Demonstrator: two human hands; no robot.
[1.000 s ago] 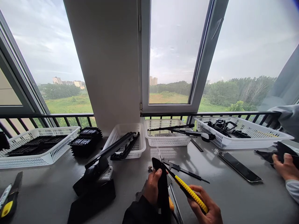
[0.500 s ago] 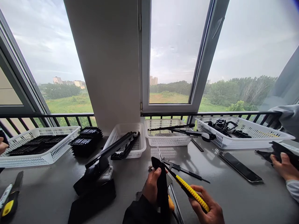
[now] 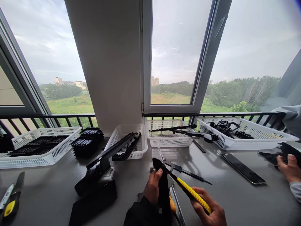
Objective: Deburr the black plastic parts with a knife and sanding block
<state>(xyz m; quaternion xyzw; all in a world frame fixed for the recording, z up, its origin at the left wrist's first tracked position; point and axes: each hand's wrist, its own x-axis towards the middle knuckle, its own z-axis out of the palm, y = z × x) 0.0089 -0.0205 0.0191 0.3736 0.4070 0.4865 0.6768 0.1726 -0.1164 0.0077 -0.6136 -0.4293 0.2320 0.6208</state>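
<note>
Upright in my left hand (image 3: 153,185) is a long black plastic part (image 3: 164,194), gripped with the thumb near its upper end. My right hand (image 3: 209,207) is closed around the yellow-and-black handle of a utility knife (image 3: 194,194). The knife's front end points up and left, meeting the right edge of the black part near its top; whether the blade touches it I cannot tell. Behind both hands lies a dark caliper (image 3: 185,172). An orange-handled tool (image 3: 172,204) is partly hidden by the black part.
White baskets (image 3: 170,143) with black parts line the back. At left stand stacked black parts (image 3: 86,142), a black device (image 3: 94,179) and another knife (image 3: 14,201). To the right lie a phone (image 3: 243,168) and another person's hand (image 3: 290,168) holding a black piece.
My hands, the knife and the black part look nearly unmoved. The other person's hand shifts slightly right. At the far left edge, a hand has gone from view and a dark shape shows there.
</note>
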